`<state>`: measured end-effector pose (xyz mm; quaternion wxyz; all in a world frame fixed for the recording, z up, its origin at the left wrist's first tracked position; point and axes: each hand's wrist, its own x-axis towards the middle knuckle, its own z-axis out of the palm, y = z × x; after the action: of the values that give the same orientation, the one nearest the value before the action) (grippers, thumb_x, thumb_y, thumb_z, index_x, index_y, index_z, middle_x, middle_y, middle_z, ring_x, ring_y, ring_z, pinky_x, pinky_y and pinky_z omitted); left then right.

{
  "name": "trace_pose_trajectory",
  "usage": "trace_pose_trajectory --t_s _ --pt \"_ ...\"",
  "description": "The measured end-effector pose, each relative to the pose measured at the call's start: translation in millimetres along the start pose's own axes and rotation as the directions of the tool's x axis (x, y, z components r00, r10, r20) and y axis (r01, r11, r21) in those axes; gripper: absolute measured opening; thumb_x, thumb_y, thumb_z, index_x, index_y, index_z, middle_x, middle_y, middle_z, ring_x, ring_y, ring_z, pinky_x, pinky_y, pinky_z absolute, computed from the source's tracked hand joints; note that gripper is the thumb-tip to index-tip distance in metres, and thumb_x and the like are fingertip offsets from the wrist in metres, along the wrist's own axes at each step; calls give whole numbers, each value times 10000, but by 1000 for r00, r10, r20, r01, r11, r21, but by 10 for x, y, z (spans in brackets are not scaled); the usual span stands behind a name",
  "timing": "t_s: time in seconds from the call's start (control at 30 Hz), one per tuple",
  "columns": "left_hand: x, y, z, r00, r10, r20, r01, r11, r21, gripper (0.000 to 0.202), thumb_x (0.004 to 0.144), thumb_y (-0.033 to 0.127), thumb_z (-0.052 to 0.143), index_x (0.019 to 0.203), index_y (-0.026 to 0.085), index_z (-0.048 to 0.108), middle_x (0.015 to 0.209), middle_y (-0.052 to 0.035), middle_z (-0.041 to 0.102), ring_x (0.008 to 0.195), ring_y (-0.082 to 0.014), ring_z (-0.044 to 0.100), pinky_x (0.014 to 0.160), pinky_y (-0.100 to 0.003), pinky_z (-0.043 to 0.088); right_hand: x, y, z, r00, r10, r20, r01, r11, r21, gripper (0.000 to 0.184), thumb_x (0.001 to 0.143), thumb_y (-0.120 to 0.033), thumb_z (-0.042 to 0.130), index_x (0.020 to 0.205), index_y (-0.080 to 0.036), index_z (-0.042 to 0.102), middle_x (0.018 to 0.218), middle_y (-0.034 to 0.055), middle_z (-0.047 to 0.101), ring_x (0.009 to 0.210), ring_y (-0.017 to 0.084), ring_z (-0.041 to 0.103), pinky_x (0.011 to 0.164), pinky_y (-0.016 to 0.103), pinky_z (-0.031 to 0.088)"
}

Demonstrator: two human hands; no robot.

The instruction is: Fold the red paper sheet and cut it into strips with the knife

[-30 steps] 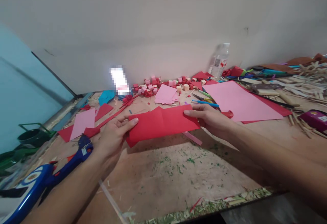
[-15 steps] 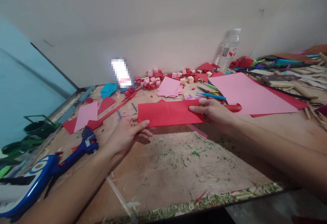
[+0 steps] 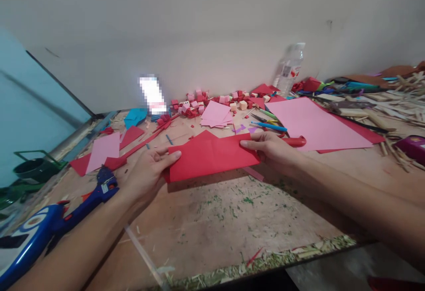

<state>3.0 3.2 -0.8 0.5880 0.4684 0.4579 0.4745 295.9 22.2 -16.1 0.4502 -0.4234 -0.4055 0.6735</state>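
Observation:
A strip of red paper (image 3: 209, 156), seemingly folded, is stretched between my two hands above the wooden table (image 3: 212, 233). My left hand (image 3: 151, 169) pinches its left end, thumb on top and fingers behind. At the other end my right hand (image 3: 267, 147) grips the upper right corner in the same way. Behind the strip, the tip of another red piece shows above its edge; whether it is part of the strip I cannot tell. A red handle (image 3: 295, 142) lies just beyond my right hand. Several pink paper pieces (image 3: 217, 113) are stacked farther back.
A blue glue gun (image 3: 106, 185) lies by my left forearm. Small red and pink paper cubes (image 3: 195, 103) line the wall near a lit phone (image 3: 152, 94). A plastic bottle (image 3: 290, 70) stands behind large pink sheets (image 3: 318, 123). Wood sticks (image 3: 405, 101) pile up at right.
My left hand has moved left and slightly nearer, so the red paper now slants down toward the left and shows more of its face. The whole view has shifted a little.

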Motion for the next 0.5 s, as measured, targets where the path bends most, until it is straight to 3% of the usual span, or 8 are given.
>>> trace_pose_trajectory --t_s 0.17,0.37,0.5 --pt "-10 5 -21 1000 -11 14 11 1000 9 350 711 285 951 1010 153 825 1033 -100 844 872 -231 805 741 -264 661 -46 -52 38 999 -7 53 8 1000 -22 182 668 -220 933 763 -169 787 743 22 753 642 123 669 647 241 569" --pt "-9 3 -41 998 4 -68 0 999 52 307 671 270 975 933 188 839 905 -60 844 734 -160 769 638 -190 624 -32 -67 -5 999 -48 25 49 997 -60 223 608 -144 917 602 -186 698 580 -27 647 543 113 600 582 248 540" --pt "28 2 -77 994 -25 -102 25 1000 -8 364 561 185 993 894 185 844 812 -48 830 678 -150 754 613 -178 620 -10 -50 -39 999 -32 38 33 999 -38 139 644 -126 885 698 -160 762 661 25 715 632 143 669 653 269 571"
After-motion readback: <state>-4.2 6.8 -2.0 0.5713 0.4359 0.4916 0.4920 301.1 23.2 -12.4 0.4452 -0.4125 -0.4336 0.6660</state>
